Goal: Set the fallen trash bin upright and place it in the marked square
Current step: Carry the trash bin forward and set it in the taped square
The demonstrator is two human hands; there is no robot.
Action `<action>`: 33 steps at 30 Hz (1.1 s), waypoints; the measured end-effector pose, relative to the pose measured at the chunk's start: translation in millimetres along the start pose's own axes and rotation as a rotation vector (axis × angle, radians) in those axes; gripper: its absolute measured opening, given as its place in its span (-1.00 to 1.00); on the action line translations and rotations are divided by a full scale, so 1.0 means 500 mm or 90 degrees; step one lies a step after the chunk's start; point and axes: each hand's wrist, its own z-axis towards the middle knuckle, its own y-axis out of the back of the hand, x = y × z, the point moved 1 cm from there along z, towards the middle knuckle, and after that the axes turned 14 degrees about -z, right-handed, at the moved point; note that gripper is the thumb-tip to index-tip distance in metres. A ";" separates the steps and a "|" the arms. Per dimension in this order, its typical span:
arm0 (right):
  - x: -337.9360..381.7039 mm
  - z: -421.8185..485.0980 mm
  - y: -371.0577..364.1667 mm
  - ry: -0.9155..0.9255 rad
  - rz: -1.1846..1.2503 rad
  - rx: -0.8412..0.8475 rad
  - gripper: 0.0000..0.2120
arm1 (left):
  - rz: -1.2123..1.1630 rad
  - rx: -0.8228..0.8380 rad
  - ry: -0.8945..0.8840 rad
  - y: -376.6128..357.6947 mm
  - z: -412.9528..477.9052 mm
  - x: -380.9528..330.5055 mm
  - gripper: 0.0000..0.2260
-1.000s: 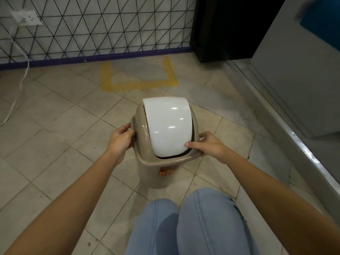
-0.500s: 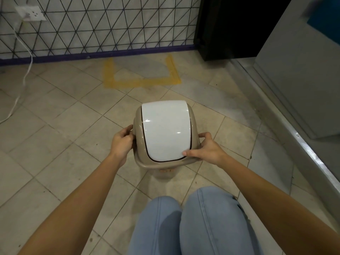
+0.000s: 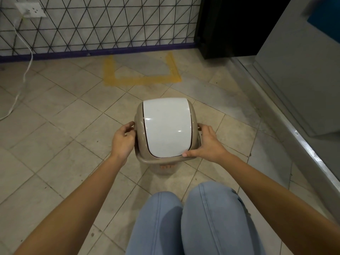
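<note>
Trash bin (image 3: 166,163) upright on the floor tiles (image 3: 60,144), white lid (image 3: 167,127) up, well short of the yellow square (image 3: 141,80) by the wall. My left hand (image 3: 122,141) and right hand (image 3: 209,144) clasp its rim on opposite sides; right thumb on the lid edge.

Beige floor tiles (image 3: 55,144) are running to a far triangle-patterned wall (image 3: 110,21) with a socket (image 3: 31,9), suggesting an indoor utility corner.

White cable (image 3: 24,78) hangs from wall socket (image 3: 31,9) onto tiled floor (image 3: 60,144)
</note>
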 end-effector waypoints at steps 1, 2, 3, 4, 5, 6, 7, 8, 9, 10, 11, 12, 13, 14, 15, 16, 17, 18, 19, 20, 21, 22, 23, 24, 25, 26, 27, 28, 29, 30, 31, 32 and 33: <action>0.003 -0.002 -0.001 0.014 -0.016 -0.005 0.19 | 0.009 -0.004 -0.013 -0.001 -0.005 -0.001 -0.65; 0.006 -0.005 -0.002 0.026 -0.027 -0.009 0.22 | 0.017 -0.008 -0.029 -0.002 -0.009 -0.003 -0.66; 0.009 -0.007 -0.003 0.038 -0.035 -0.011 0.25 | 0.022 -0.012 -0.048 -0.003 -0.014 -0.005 -0.66; 0.010 -0.008 -0.005 0.047 -0.041 -0.013 0.27 | 0.025 -0.016 -0.070 -0.004 -0.021 -0.007 -0.66; 0.011 -0.009 -0.006 0.055 -0.045 -0.015 0.28 | 0.029 -0.020 -0.094 -0.004 -0.030 -0.007 -0.67; 0.011 -0.010 -0.008 0.059 -0.047 -0.019 0.29 | 0.034 -0.020 -0.115 -0.004 -0.041 -0.007 -0.66; 0.010 -0.010 -0.009 0.062 -0.046 -0.021 0.29 | 0.042 -0.008 -0.137 -0.002 -0.055 -0.003 -0.65; 0.010 -0.009 -0.010 0.063 -0.042 -0.023 0.29 | 0.058 0.019 -0.164 -0.001 -0.068 0.001 -0.61; 0.010 -0.008 -0.010 0.062 -0.035 -0.023 0.29 | 0.083 0.059 -0.190 -0.001 -0.081 0.007 -0.54; 0.011 -0.006 -0.010 0.060 -0.029 -0.023 0.29 | 0.111 0.102 -0.210 0.000 -0.089 0.012 -0.43; 0.011 -0.004 -0.010 0.055 -0.023 -0.022 0.29 | 0.138 0.141 -0.222 0.001 -0.091 0.016 -0.31; 0.012 -0.002 -0.011 0.051 -0.016 -0.022 0.29 | 0.165 0.170 -0.229 0.003 -0.090 0.019 -0.20; 0.013 0.001 -0.011 0.046 -0.007 -0.022 0.30 | 0.189 0.187 -0.231 0.006 -0.086 0.020 -0.12; 0.014 0.004 -0.011 0.041 0.002 -0.021 0.30 | 0.210 0.195 -0.230 0.007 -0.081 0.022 -0.05; 0.015 0.007 -0.010 0.036 0.009 -0.020 0.30 | 0.226 0.196 -0.228 0.009 -0.077 0.023 0.00; 0.016 0.011 -0.010 0.033 0.012 -0.019 0.30 | 0.236 0.196 -0.228 0.010 -0.073 0.025 0.03; 0.017 0.014 -0.009 0.031 0.013 -0.019 0.29 | 0.241 0.195 -0.227 0.010 -0.069 0.026 0.05; 0.018 0.018 -0.008 0.029 0.014 -0.019 0.28 | 0.238 0.193 -0.226 0.009 -0.066 0.027 0.05; 0.019 0.022 -0.008 0.027 0.016 -0.020 0.27 | 0.229 0.191 -0.224 0.008 -0.062 0.026 0.05; 0.019 0.026 -0.007 0.025 0.020 -0.022 0.27 | 0.217 0.191 -0.226 0.006 -0.058 0.024 0.05; 0.020 0.031 -0.007 0.025 0.021 -0.026 0.26 | 0.206 0.191 -0.229 0.005 -0.053 0.022 0.05; 0.020 0.037 -0.006 0.026 0.020 -0.030 0.25 | 0.198 0.190 -0.230 0.002 -0.047 0.019 0.04; 0.021 0.042 -0.004 0.027 0.017 -0.035 0.25 | 0.194 0.188 -0.229 -0.001 -0.042 0.016 0.03; 0.022 0.048 -0.001 0.028 0.015 -0.038 0.24 | 0.193 0.188 -0.229 -0.005 -0.037 0.012 0.02; 0.024 0.054 0.002 0.028 0.015 -0.042 0.23 | 0.194 0.187 -0.234 -0.009 -0.031 0.009 0.00; 0.025 0.061 0.006 0.027 0.015 -0.045 0.23 | 0.197 0.183 -0.239 -0.013 -0.023 0.006 -0.01; 0.027 0.070 0.009 0.028 0.017 -0.047 0.23 | 0.202 0.177 -0.239 -0.018 -0.014 0.004 -0.03; 0.029 0.077 0.011 0.028 0.017 -0.051 0.22 | 0.208 0.170 -0.234 -0.022 -0.006 0.003 -0.03; 0.031 0.084 0.014 0.028 0.017 -0.054 0.21 | 0.216 0.160 -0.227 -0.026 0.002 0.002 -0.02; 0.032 0.094 0.017 0.027 0.016 -0.057 0.20 | 0.222 0.150 -0.223 -0.031 0.011 0.003 -0.02; 0.033 0.103 0.020 0.026 0.014 -0.060 0.19 | 0.225 0.140 -0.223 -0.035 0.017 0.004 -0.01; 0.034 0.111 0.022 0.025 0.010 -0.062 0.17 | 0.226 0.131 -0.225 -0.039 0.021 0.004 -0.01; 0.035 0.120 0.025 0.025 0.007 -0.064 0.16 | 0.224 0.123 -0.227 -0.044 0.025 0.003 -0.01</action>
